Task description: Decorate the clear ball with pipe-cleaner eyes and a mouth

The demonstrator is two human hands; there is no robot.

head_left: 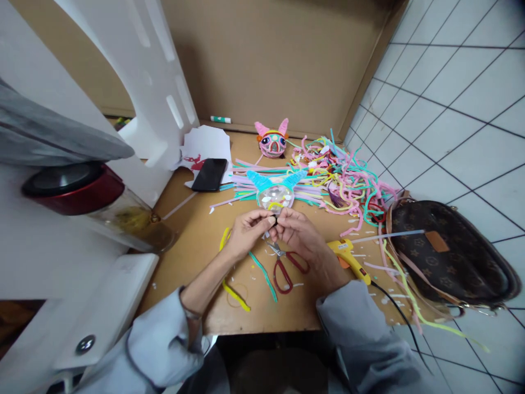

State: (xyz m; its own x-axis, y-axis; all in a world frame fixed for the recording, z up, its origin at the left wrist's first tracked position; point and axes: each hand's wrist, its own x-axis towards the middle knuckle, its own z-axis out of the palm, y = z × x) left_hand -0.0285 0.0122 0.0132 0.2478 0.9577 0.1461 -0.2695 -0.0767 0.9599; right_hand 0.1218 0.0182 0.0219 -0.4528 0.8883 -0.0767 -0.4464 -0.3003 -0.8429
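Observation:
My left hand (249, 229) and my right hand (298, 232) meet over the middle of the table, fingertips pinched together on a small black piece (274, 220). Its exact kind is too small to make out. Just beyond my fingers is a clear round form (275, 196) with two blue fuzzy ears and a yellow strip. Below my right hand lie red-handled scissors (283, 276), blades apart. A yellow pipe cleaner (235, 296) and a short teal pipe cleaner (266, 275) lie near my forearms.
Behind stands a pink-eared animal head (272, 143). Loose pipe cleaners (348, 175) are heaped at right, near a yellow glue gun (349, 258) and a brown handbag (447, 251). At left are a black phone (210, 175), white paper (209, 143) and a glass bottle (139, 221).

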